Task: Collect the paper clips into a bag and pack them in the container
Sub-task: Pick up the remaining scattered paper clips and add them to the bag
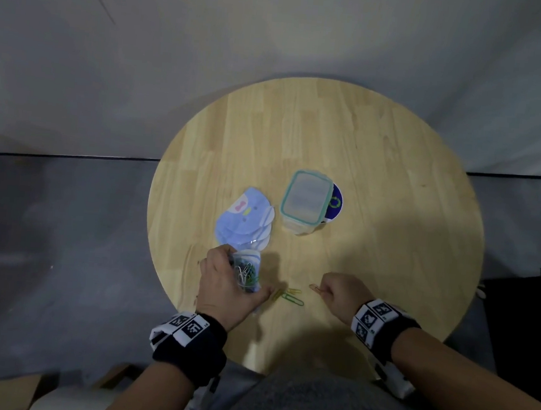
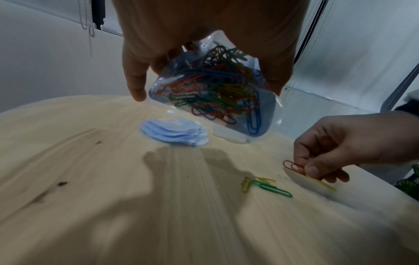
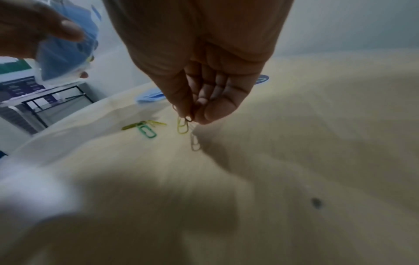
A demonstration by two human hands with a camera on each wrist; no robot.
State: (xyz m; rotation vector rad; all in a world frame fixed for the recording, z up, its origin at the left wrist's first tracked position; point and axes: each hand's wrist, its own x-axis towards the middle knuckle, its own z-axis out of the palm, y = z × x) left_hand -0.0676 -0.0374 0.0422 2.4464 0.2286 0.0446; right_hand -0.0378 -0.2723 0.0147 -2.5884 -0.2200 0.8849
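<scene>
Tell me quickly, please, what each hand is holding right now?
Left hand: grips the clear plastic bag of coloured paper clips.
Right hand: pinches a red wire paper clip and a yellow one.

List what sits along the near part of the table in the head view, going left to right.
Left hand holding the clear plastic bag of coloured paper clips → loose yellow and green paper clips on the round wooden table → right hand pinching an orange paper clip.

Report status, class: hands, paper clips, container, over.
Left hand grips bag of clips. Right hand pinches red clip and a yellow one. Green clip and two yellow lie loose on table. Container lidded; nothing blocking.
</scene>
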